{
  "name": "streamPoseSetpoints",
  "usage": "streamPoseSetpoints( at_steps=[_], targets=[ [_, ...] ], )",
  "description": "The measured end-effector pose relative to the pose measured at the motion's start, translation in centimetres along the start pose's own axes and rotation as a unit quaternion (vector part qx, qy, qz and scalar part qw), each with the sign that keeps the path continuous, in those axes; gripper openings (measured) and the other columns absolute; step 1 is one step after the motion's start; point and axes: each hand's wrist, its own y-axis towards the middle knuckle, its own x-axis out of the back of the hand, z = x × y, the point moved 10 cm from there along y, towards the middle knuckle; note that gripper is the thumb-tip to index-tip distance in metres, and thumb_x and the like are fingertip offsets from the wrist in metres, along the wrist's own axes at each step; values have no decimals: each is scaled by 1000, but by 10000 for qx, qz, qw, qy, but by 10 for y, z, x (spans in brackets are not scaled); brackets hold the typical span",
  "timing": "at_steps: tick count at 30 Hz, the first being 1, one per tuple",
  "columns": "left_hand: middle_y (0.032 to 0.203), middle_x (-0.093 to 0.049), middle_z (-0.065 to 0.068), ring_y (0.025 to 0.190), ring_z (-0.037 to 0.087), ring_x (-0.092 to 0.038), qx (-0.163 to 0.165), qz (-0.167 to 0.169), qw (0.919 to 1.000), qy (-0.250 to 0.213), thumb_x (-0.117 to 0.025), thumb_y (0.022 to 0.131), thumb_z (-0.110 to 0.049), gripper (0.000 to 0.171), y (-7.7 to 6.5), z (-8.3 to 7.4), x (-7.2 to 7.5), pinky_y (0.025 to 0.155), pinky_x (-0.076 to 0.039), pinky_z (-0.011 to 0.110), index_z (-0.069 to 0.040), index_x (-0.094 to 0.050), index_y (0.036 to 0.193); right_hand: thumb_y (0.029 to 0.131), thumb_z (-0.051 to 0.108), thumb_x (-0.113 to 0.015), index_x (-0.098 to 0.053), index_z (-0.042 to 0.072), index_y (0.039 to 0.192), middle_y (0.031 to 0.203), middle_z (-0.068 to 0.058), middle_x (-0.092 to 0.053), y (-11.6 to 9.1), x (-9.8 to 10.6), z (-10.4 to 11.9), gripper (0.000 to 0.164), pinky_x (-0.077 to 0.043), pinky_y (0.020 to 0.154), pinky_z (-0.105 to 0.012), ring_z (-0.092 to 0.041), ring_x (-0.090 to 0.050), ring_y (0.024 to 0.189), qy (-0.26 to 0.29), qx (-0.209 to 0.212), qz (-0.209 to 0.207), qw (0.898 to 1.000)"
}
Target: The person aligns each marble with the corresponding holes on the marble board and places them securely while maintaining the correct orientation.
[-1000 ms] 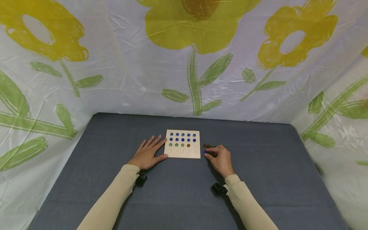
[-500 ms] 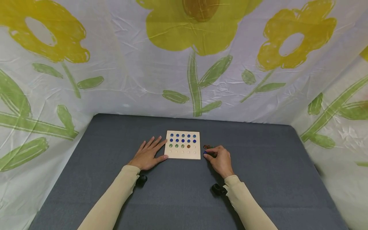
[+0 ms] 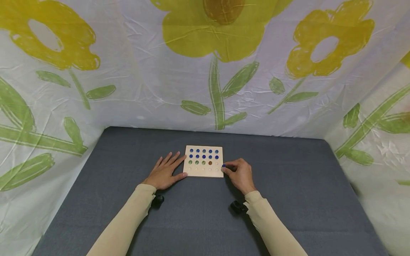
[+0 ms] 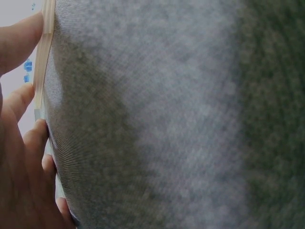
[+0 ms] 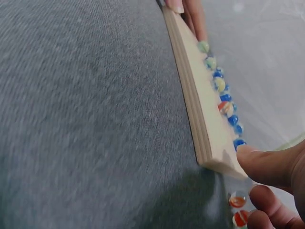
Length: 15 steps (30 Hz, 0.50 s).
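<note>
No text, label, brand, number or sign readable from where I'm standing. Wooden board (image 3: 200,173): no legible lettering on face or sides. Cloth backdrop (image 3: 144,81) past the far edge of the table (image 3: 298,185): no legible writing. Black wrist cameras (image 3: 157,201): any markings too small to read.

Counted: one wooden board (image 3: 206,173) bearing fourteen marbles, namely ten blue ones (image 3: 204,156) in the two rows nearest its twelve o'clock edge, then three greenish ones (image 3: 196,162) and one orange-brown one (image 3: 210,163) in the third row. Hands number two: one left hand (image 3: 164,174) at nine o'clock of the board, one right hand (image 3: 241,174) at three, pinching one further blue marble (image 3: 224,165). At least two red-streaked marbles (image 5: 241,218) show toward five o'clock in the right wrist view.
</note>
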Motion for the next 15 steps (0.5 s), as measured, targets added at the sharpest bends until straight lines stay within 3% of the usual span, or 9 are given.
streamPoseSetpoints(
  at_steps=[15],
  targets=[
    [169,-18,6,156,34,-6,-49,-35,10000,-25,-50,99,-65,80,-1,-2,1,123,3,57,-25,-25,163,88,11,-81,-81,5,101,90,-9,-64,11,-16,13,14,-53,71,-43,-26,-63,82,138,-47,171,9997]
  ],
)
